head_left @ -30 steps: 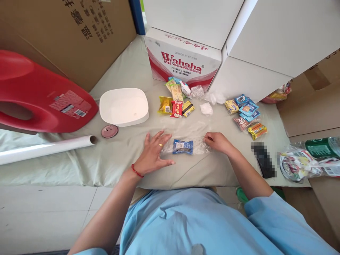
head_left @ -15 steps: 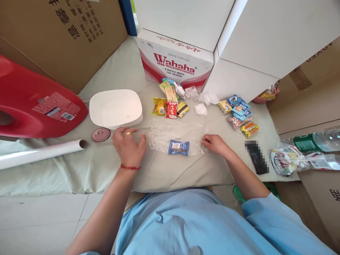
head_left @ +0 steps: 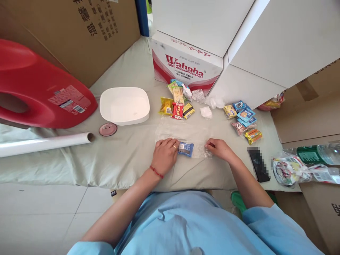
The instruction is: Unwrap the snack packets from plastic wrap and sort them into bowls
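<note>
A small blue snack packet (head_left: 186, 149) lies on a sheet of clear crinkled plastic (head_left: 199, 151), which looks like a flat bag. My left hand (head_left: 165, 154), palm down with bent fingers, covers the packet's left end; the fingertips are partly hidden. On the plastic's right edge, my right hand (head_left: 218, 148) pinches with thumb and forefinger. Beyond the plastic sit a red snack packet (head_left: 177, 110), a yellow packet (head_left: 166, 106) and a crumpled white wrapper (head_left: 206, 112). To the left stands a white plastic tub (head_left: 124, 119).
Several snacks, including a yellow-orange packet (head_left: 253, 136), lie at right near a black phone (head_left: 259, 164). A round pink lid-like disc (head_left: 108, 129), a white roll (head_left: 47, 144) and a red jug (head_left: 45, 92) occupy the left. A Wahaha box (head_left: 186, 67) stands behind.
My left hand has moved right from beside the tub onto the blue packet's left end. The packet is turned slightly. My right hand stays at the plastic's edge; the view has shifted.
</note>
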A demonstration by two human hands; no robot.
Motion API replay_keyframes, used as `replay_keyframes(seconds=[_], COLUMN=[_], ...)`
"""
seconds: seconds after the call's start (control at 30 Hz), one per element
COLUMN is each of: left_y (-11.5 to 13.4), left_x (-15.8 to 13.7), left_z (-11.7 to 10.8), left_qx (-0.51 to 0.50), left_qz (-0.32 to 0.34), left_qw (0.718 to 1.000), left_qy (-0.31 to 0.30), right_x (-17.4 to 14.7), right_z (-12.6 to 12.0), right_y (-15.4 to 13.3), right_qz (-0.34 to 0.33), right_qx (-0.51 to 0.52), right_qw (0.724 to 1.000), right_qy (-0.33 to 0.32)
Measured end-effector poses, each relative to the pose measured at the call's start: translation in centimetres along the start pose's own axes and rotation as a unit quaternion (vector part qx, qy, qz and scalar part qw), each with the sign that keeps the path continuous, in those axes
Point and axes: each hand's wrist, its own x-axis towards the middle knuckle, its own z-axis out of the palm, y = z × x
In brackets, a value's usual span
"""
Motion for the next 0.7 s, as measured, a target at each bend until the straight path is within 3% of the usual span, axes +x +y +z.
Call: replay_keyframes(seconds=[0.1, 0.23, 0.3, 0.43, 0.57, 0.63, 0.7], left_y=[-1.0, -0.8, -0.7, -0.6, -0.7, -0.7, -0.7], left_x=[0.0, -0.6, -0.7, -0.6, -0.7, -0.7, -0.7], left_z=[0.8, 1.1, 1.1, 0.8, 0.6, 0.6, 0.7], left_qx=[-0.003, 0.047, 0.078, 0.101, 0.108, 0.107, 0.101], left_qz=[0.006, 0.02, 0.033, 0.066, 0.071, 0.07, 0.068], left_qw=[1.0, 0.998, 0.995, 0.991, 0.991, 0.992, 0.993], left_qy=[-0.002, 0.043, 0.061, 0.062, 0.02, 0.002, -0.004], right_x=[-0.3, 1.6, 3.5, 7.7, 10.3, 10.4, 9.6], right_z=[-1.9, -4.9, -5.2, -2.9, -1.1, -1.4, -2.1], right_y=[0.0, -1.9, -3.9, -8.1, -10.5, -10.9, -11.2], right_qz=[-0.016, -0.037, -0.065, -0.137, -0.074, -0.054, -0.075], right_qx=[0.019, -0.055, -0.099, -0.182, -0.207, -0.19, -0.169], right_qw=[0.999, 0.988, 0.98, 0.971, 0.975, 0.98, 0.983], right_qy=[-0.022, 0.138, 0.16, 0.079, 0.032, -0.003, -0.019])
